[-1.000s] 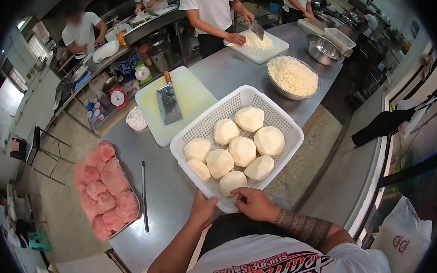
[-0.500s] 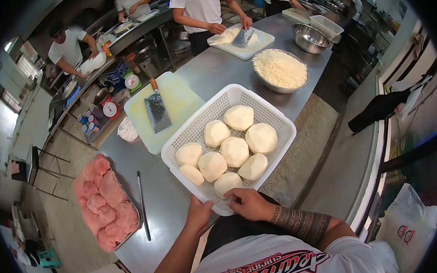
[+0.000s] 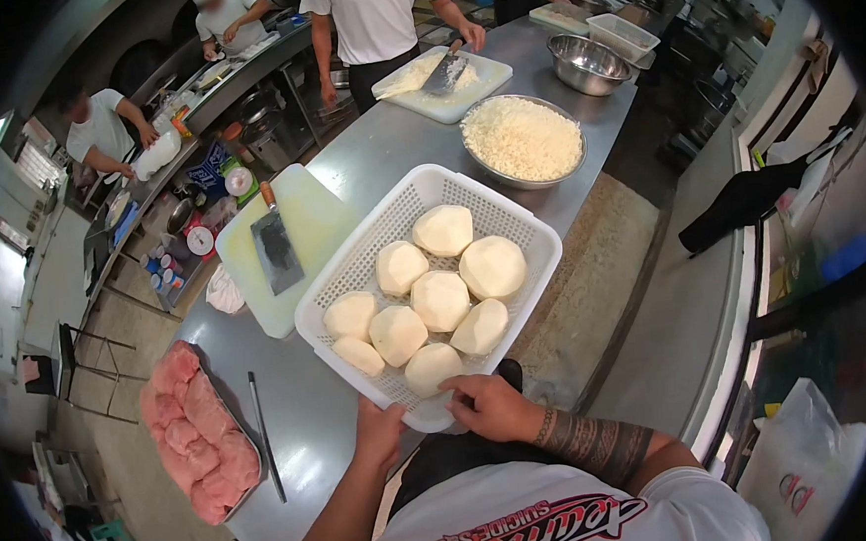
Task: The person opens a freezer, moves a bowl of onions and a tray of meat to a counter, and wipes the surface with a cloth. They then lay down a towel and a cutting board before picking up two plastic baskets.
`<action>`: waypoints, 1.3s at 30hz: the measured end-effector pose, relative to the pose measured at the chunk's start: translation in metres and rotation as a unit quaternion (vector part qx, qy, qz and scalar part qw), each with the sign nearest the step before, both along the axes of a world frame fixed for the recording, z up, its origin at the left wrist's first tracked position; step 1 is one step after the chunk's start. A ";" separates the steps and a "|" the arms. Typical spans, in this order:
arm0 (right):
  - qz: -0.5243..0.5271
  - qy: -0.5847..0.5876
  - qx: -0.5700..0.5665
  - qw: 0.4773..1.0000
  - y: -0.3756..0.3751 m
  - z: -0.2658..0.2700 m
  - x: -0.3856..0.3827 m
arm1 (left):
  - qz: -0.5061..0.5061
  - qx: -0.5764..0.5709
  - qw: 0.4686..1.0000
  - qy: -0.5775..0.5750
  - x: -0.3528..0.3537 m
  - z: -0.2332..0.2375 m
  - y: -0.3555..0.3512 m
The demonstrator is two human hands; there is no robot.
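Observation:
I hold a white perforated plastic basket (image 3: 353,260) over the near edge of a steel counter (image 3: 405,143). Several peeled, pale round vegetables (image 3: 440,300) lie in it. My left hand (image 3: 378,432) grips the basket's near rim from below. My right hand (image 3: 491,406) clasps the same rim just to the right, thumb on top, with a tattooed forearm behind it.
A cleaver (image 3: 276,245) lies on a pale green cutting board (image 3: 315,213) left of the basket. A tray of raw pink meat (image 3: 195,434) and a thin rod (image 3: 265,434) sit further left. A steel bowl of chopped white pieces (image 3: 522,138) stands beyond. Other people work at the far counters.
The basket has stayed in both my hands while the view shifted; the counter and things on it sit lower and further left in the frame than before.

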State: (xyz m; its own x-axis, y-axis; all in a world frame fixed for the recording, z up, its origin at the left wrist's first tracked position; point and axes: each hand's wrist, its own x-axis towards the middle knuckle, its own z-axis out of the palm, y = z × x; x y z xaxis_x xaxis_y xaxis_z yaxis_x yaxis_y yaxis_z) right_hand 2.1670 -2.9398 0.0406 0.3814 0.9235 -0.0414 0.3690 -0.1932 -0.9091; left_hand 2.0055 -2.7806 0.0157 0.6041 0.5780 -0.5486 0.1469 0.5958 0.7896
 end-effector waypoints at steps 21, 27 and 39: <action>0.172 0.074 -0.020 0.982 -0.006 0.037 0.127 | -0.024 0.025 0.998 0.045 0.075 0.004 0.008; 0.173 0.083 -0.042 0.981 0.008 0.040 0.112 | -0.026 0.022 0.999 0.024 0.073 0.005 0.008; 0.174 0.124 -0.024 0.976 0.029 0.030 0.083 | -0.046 0.062 0.995 0.059 0.102 -0.016 0.023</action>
